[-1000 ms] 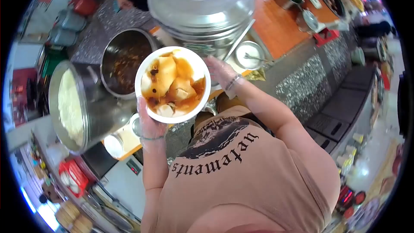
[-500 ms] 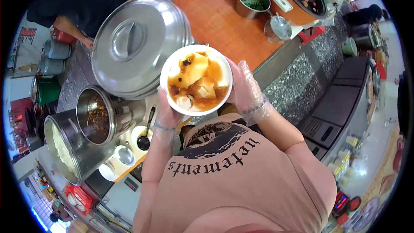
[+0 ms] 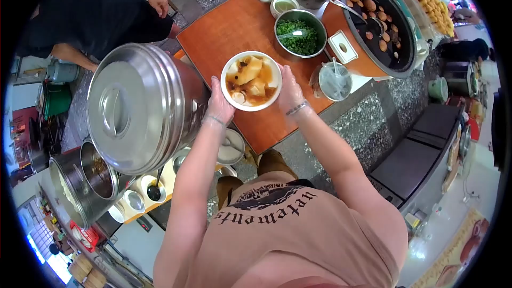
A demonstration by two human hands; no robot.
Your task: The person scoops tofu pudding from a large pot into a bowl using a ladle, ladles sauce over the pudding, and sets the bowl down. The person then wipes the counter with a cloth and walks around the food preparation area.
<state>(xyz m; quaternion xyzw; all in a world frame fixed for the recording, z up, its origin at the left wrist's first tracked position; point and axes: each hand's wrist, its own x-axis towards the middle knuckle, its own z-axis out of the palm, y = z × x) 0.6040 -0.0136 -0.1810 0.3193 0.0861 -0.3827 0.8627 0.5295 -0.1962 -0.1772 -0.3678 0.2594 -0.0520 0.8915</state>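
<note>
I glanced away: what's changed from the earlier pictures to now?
The round white bowl moved outward and rightward past the silver lidded metal pot, now seen over the orange-brown tabletop. The left hand and right hand hold it; its contents look unchanged.

I see speckled floor [image 3: 368, 109] beyond the far-left and right edges of the orange tabletop [image 3: 207, 37]; well apart from its near corner, a bright window [image 3: 41, 234] glows.

At six o'clock, the tan shirt [image 3: 314, 240] bears black Gothic lettering [image 3: 260, 217], upside down in this view and curving beneath a dark print [image 3: 269, 196], apparently reading "vetements".
</note>
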